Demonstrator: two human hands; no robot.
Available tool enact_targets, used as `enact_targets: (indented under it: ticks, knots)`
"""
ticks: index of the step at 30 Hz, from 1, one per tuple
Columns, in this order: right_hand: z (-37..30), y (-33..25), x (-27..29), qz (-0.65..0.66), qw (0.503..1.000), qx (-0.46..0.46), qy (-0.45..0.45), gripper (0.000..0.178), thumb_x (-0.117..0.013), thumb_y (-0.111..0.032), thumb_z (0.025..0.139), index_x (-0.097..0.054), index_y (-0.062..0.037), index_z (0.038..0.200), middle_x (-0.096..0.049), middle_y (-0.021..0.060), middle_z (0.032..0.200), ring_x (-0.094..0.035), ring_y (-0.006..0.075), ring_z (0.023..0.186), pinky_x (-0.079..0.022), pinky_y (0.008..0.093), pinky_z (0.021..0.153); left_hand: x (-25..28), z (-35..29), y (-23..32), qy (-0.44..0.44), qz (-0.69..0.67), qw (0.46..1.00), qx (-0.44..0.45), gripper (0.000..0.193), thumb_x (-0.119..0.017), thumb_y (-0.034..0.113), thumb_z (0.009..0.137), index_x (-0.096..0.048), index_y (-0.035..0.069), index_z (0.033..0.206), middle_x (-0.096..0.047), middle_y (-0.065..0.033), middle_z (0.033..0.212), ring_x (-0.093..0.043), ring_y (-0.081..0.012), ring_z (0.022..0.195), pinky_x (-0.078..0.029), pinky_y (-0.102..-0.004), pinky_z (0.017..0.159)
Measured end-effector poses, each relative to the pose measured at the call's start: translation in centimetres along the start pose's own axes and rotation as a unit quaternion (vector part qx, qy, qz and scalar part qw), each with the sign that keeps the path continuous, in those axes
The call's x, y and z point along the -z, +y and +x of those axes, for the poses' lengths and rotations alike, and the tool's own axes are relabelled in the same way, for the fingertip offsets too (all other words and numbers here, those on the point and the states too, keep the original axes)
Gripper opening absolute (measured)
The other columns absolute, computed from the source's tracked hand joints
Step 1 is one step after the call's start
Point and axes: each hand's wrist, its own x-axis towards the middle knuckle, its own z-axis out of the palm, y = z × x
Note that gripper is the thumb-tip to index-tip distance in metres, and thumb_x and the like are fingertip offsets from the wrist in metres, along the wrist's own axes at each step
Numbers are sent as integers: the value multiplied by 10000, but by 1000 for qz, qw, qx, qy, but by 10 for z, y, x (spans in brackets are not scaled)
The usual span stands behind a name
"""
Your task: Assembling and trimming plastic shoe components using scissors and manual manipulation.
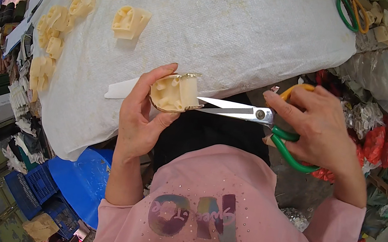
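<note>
My left hand (138, 119) is closed around a cream-coloured moulded piece (170, 92), hollow and ribbed inside, with a shiny gold-toned edge along its top and bottom. In my right hand (320, 127) are scissors (259, 114) with one green and one orange handle loop. Their blades are slightly apart, with the tips at the right side of the cream piece; whether they touch it I cannot tell. Both hands are above my lap, by the near edge of a table covered with a white woven sheet (205, 29). A flat white strip (120, 89) lies on the sheet behind my left hand.
Ahead of my left hand, a single cream piece (131, 23) sits on the sheet. Several more cream pieces (57, 19) line its left side. Green and orange handles (352, 11) lie at the far right corner. A blue plastic surface (82, 179) is lower left; red plastic bags (382, 141) are right.
</note>
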Motion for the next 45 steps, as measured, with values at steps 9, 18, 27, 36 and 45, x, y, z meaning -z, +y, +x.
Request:
enact_targets:
  ticks: [9, 18, 27, 36, 45]
  knots:
    - [10, -2, 8, -84, 994, 65, -17, 464, -739, -228, 628, -598, -111, 1054, -543, 26, 746, -588, 202, 662, -461, 355, 658, 1, 2, 0, -24, 70, 997, -15, 608, -723, 244, 752, -489, 0, 1257, -517, -133, 1249, -502, -221, 1143, -378, -336, 984]
    - [7, 6, 3, -120, 987, 107, 29, 339, -646, -189, 701, -597, -78, 1017, -552, 31, 682, -588, 206, 595, -469, 332, 609, -6, 3, -3, -35, 103, 994, -12, 601, -721, 264, 760, -500, -4, 1249, -537, -127, 1223, -521, -213, 1117, -402, -332, 961]
    - [8, 15, 4, -149, 978, 143, 13, 242, -597, -203, 752, -589, -72, 955, -554, 30, 665, -590, 174, 589, -467, 331, 587, -13, 5, 1, -33, 55, 996, 63, 671, -787, 258, 711, -496, -24, 1247, -543, -127, 1236, -518, -206, 1128, -402, -330, 970]
    - [-2, 35, -4, -20, 999, 20, 33, 605, -772, -164, 607, -565, -133, 1175, -572, 63, 889, -584, 247, 835, -465, 351, 730, -14, 10, -3, 1, 30, 998, 53, 668, -792, 262, 702, -499, -23, 1230, -539, -125, 1246, -514, -205, 1136, -402, -332, 971]
    - [-7, 31, -40, 604, 730, -211, 241, 537, -526, -92, 828, -403, -28, 1347, -499, 64, 1011, -502, 192, 962, -398, 313, 858, -46, 37, -7, 32, 412, 906, -94, 597, -742, 46, 627, -542, 34, 1189, -463, -136, 1094, -500, -276, 1034, -425, -349, 904]
